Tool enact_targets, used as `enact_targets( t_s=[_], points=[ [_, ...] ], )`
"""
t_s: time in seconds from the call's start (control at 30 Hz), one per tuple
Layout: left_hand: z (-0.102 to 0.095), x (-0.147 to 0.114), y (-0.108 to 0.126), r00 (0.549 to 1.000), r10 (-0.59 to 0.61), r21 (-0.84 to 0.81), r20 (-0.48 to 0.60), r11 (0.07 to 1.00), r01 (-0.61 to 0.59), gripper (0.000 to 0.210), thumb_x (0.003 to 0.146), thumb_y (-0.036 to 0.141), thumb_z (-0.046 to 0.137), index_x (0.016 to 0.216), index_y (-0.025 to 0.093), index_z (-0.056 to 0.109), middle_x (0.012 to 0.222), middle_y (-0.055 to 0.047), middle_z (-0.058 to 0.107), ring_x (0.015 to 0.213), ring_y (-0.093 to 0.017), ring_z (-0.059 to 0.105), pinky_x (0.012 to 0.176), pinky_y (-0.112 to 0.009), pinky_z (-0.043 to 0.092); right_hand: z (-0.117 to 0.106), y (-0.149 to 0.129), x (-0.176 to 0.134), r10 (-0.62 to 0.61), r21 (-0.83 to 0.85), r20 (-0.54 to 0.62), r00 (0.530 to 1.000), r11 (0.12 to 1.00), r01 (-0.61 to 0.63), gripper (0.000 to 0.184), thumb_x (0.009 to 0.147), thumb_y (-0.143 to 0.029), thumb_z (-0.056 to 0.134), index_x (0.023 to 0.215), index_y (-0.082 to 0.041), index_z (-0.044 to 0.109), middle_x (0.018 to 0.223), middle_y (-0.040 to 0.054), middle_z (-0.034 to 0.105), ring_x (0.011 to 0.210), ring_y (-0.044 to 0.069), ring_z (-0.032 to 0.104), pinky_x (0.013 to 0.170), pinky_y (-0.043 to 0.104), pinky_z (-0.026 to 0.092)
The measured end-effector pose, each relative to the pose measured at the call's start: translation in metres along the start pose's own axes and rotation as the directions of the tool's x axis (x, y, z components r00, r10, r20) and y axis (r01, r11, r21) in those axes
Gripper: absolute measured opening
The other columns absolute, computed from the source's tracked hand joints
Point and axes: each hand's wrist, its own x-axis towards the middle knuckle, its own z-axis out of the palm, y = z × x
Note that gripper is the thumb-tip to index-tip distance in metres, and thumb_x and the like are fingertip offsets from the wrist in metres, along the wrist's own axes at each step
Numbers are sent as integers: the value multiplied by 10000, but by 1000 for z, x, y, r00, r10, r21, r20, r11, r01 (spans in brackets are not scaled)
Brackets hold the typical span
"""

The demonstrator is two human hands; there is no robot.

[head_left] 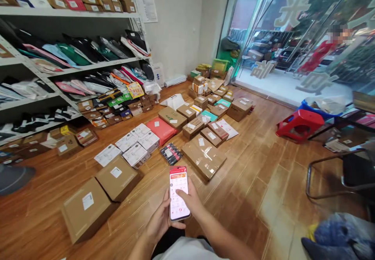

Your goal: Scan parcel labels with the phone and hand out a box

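Note:
A smartphone [179, 207] with a lit red and white screen is held upright in front of my body, low in the middle of the view. Around its left edge and underneath wrap the fingers of my left hand [159, 217]. My right hand [191, 197] grips the phone's right side, its thumb lying over the middle of the screen; its other fingers are hidden behind the phone. Just beyond the phone, a dark parcel with red stripes [171, 153] and a large flat cardboard box [204, 156] lie on the floor.
Two cardboard boxes [88, 213] sit front left, near white boxes [136, 154] and a red parcel [161, 130]. More parcels spread toward the glass front. Loaded shelves [73, 15] line the left wall. On the right are a red stool [303, 125] and a chair [310, 174]. A person [318, 56] is outside.

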Motion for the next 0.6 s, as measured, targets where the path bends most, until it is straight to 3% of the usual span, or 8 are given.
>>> enact_targets(
  t_s=[0.13,0.23,0.3,0.4,0.47,0.6],
  points=[
    [-11,71,102,998,12,48,55,999,-14,690,920,321,444,1474,432,49,1483,-52,391,1254,-304,470,748,-416,585,27,-32,108,24,0,-23,999,1000,-24,272,716,-200,592,985,-239,586,933,9,699,861,205,634,753,331,494],
    [-13,126,159,996,32,17,86,999,-34,675,919,304,442,1476,422,80,1477,-28,407,1301,-268,423,833,-381,559,32,-58,182,35,-24,-30,999,999,-35,346,640,-123,604,966,-237,617,913,-7,707,854,199,629,749,305,483],
    [-12,165,188,994,37,4,105,999,-37,673,916,321,439,1476,422,79,1481,-30,402,1293,-282,432,805,-391,566,29,-70,230,36,-44,-45,998,998,-38,352,618,-107,626,949,-226,630,863,-16,703,789,187,623,706,285,476],
    [-6,224,223,992,41,29,122,999,-45,680,918,341,422,1471,436,39,1490,-40,387,1253,-322,468,714,-432,586,19,-85,300,36,-58,-76,997,998,-40,200,739,-249,597,931,-204,628,765,-10,684,667,170,603,615,273,459],
    [1,263,246,990,63,51,129,996,-70,684,919,337,413,1466,450,17,1504,-35,362,1227,-333,488,675,-441,591,12,-96,345,31,-65,-75,997,997,-36,206,799,-308,538,955,-201,618,775,-1,685,664,173,606,612,280,462],
    [21,331,296,991,100,60,85,993,-105,691,913,338,416,1471,436,21,1517,-44,335,1175,-335,526,644,-439,595,2,-122,428,8,-107,-23,1000,994,-10,270,716,-173,581,981,-219,606,887,-4,687,769,183,610,687,289,469]
  ],
)
